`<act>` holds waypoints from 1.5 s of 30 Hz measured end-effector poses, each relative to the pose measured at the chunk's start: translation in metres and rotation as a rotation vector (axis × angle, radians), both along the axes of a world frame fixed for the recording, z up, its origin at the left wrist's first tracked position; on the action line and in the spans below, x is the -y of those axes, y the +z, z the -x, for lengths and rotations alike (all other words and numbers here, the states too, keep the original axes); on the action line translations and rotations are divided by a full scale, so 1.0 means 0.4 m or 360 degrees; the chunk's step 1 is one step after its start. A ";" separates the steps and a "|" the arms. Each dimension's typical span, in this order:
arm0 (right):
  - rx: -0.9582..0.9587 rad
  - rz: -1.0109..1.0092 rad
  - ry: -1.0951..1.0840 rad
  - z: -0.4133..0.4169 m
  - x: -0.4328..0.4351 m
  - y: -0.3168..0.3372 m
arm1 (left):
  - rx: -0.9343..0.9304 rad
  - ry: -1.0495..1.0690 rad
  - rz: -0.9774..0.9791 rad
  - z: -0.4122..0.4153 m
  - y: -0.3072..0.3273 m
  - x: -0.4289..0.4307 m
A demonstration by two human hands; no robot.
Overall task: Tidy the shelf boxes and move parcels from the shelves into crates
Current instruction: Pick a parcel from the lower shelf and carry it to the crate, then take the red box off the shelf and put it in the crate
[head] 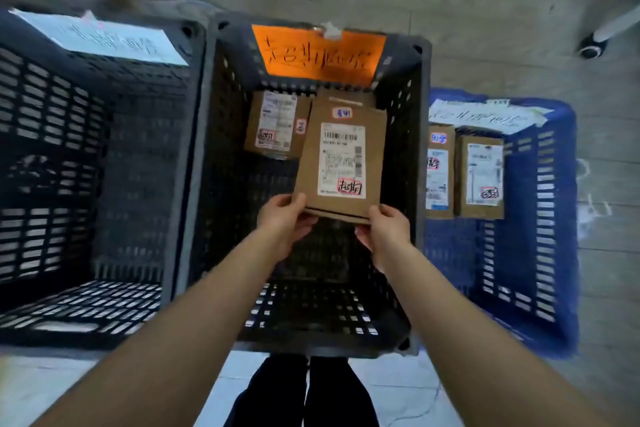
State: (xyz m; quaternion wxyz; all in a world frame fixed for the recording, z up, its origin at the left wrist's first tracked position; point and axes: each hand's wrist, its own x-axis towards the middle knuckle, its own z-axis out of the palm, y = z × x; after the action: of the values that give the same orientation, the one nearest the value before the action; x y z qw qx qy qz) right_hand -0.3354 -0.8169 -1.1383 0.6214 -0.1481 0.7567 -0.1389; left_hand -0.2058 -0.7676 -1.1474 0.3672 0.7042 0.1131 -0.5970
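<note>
I see the flat brown parcel [341,158] held over the middle black crate [420,149]. The left hand [284,218] and the right hand [384,229] pinch its near edge, thumbs on top. Its white shipping label has a barcode and a red-framed handwritten sticker, both too blurred to read. A second parcel [273,125] sits deeper in this crate, below an orange handwritten sign [318,55]. The blue crate [561,218] at the right holds two more.
</note>
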 end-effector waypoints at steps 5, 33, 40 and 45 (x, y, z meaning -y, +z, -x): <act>-0.0046 0.0056 -0.0173 -0.038 0.105 -0.222 | 0.0074 -0.0058 0.0067 0.010 -0.222 0.115; 0.0536 0.0418 0.1884 -0.488 -0.366 0.959 | 0.0477 0.1021 0.0159 -0.253 0.990 -0.670; 0.0976 0.0634 0.2315 -0.553 -0.934 1.243 | 0.0888 0.1595 0.0201 -0.184 1.284 -1.247; 0.1168 0.0695 0.2608 -0.499 -1.425 1.359 | 0.1193 0.1795 0.0120 -0.049 1.395 -1.696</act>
State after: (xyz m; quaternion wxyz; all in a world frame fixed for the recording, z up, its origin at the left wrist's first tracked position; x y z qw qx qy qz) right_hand -0.1357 -0.2471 -0.5945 0.6847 -0.6979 0.1281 0.1665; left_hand -0.1861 -0.0893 -0.5896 0.6612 0.6836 0.3073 -0.0332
